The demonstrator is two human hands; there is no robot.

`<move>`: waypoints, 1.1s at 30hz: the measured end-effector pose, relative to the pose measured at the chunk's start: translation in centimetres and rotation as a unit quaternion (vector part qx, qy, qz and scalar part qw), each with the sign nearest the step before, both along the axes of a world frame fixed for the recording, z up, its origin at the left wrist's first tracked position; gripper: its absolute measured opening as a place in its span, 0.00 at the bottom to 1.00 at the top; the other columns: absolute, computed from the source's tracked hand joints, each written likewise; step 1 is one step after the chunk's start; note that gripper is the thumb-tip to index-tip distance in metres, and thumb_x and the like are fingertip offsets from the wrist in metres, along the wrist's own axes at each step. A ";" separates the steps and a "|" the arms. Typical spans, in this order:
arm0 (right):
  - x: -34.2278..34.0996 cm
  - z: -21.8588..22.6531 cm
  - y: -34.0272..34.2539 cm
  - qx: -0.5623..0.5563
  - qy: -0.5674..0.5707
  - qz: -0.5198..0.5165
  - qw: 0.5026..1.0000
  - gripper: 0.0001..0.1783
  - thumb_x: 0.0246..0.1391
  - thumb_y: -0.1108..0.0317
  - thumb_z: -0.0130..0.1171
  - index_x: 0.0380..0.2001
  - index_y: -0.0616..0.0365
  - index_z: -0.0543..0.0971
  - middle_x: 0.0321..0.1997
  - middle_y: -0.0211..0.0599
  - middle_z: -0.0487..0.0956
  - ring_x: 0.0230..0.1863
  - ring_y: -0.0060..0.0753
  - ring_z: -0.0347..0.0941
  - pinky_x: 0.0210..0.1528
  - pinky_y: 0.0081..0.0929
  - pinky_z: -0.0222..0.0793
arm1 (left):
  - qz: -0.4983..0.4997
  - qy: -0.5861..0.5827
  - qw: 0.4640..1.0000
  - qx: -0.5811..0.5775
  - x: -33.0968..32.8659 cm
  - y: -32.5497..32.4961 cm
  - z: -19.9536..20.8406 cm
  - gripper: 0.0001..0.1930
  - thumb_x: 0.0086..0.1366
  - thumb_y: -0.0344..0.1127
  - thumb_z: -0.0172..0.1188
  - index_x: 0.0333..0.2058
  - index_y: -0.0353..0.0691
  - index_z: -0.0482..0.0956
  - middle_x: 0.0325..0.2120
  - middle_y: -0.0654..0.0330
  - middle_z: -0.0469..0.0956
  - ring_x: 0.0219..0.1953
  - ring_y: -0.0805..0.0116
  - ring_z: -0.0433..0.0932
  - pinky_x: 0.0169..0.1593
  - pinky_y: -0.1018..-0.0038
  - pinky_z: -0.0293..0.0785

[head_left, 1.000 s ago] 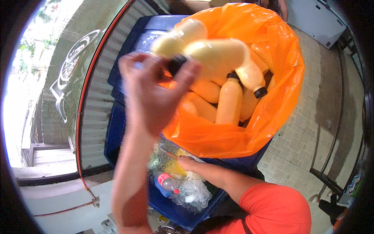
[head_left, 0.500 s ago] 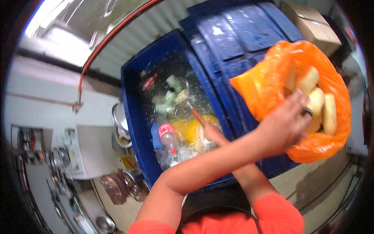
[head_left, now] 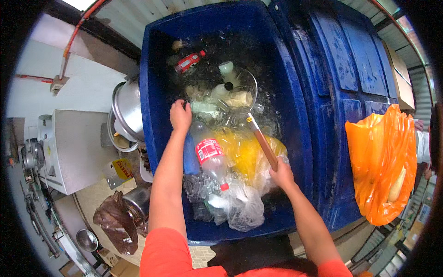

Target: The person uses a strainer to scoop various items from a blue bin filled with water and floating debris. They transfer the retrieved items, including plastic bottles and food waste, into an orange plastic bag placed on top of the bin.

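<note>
My right hand is closed round the wooden handle of a tool with a thin, curved metal end, held over the blue bin. The bin holds dark, icy-looking water. My left hand is inside the bin near its left wall, fingers apart with nothing visible in them. Just right of it lie pale, cloudy bottles. Nearer me, a clear plastic bottle with a red label rests beside a yellow-filled plastic bag and crumpled clear bags. A small red-labelled bottle floats farther back.
An orange plastic bag with pale, elongated pieces sits on the blue lid at right, a cardboard box behind it. Metal pots and a brown plastic bag stand left of the bin.
My left hand has left the orange bag and moved left into the bin. My right hand still grips the tool. The view has shifted right, and the bag's opening no longer faces me.
</note>
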State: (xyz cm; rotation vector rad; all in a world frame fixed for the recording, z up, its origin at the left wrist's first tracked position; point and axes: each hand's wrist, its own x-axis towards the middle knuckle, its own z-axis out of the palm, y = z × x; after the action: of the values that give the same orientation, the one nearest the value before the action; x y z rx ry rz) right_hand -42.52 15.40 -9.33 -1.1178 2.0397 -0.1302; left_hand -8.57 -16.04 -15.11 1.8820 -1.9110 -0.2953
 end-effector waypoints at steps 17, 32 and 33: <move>2.5 -0.3 -0.4 0.061 0.033 -0.037 0.997 0.23 0.53 0.63 0.66 0.48 0.58 0.69 0.33 0.63 0.82 0.38 0.67 0.80 0.41 0.58 0.75 | -0.340 -0.154 0.745 0.553 -1.5 -20.5 -15.0 0.41 0.42 0.60 0.79 0.55 0.45 0.83 0.57 0.57 0.80 0.57 0.59 0.78 0.61 0.64 0.72; 5.1 5.3 4.7 0.011 0.047 -0.068 0.997 0.22 0.52 0.61 0.68 0.46 0.56 0.72 0.32 0.59 0.82 0.37 0.65 0.80 0.37 0.56 0.76 | -0.294 -0.072 0.893 0.334 -3.6 -9.3 -13.9 0.37 0.48 0.52 0.76 0.56 0.43 0.79 0.51 0.45 0.81 0.54 0.43 0.80 0.58 0.57 0.76; 5.1 6.1 5.8 0.016 0.050 -0.073 0.996 0.22 0.52 0.61 0.68 0.46 0.55 0.72 0.32 0.59 0.82 0.37 0.66 0.80 0.37 0.56 0.76 | -0.320 -0.057 0.888 0.326 -3.3 -8.6 -13.8 0.36 0.49 0.52 0.76 0.55 0.43 0.80 0.50 0.45 0.81 0.54 0.43 0.80 0.57 0.57 0.77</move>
State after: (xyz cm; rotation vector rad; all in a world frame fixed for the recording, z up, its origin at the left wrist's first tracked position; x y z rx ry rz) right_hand -37.40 21.18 -3.26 -0.9711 2.2048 -0.1164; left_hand -11.85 -24.63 -28.94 1.5462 -2.7175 -1.1802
